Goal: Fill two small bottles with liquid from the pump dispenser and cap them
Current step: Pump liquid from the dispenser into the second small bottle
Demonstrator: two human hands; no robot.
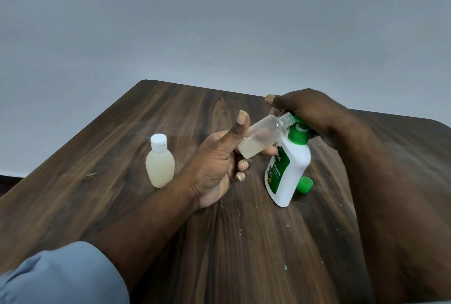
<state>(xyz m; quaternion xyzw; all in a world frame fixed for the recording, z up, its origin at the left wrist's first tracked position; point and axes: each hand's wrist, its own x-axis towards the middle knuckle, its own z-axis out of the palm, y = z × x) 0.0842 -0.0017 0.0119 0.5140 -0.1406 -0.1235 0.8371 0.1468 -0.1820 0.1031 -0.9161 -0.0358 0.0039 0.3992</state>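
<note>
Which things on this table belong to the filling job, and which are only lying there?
Belong to the job: open small bottle in the left hand; pump dispenser under the right hand; filled, capped bottle; loose green cap, probably for the open bottle.
Only lying there: small pale specks on the wooden table.

"ORIGINAL" on pump dispenser (294,174) label

A dark wood-grain surface (170,118) with scattered pale flecks juts one corner toward a plain, evenly lit grey-blue wall (219,22) behind it.
</note>
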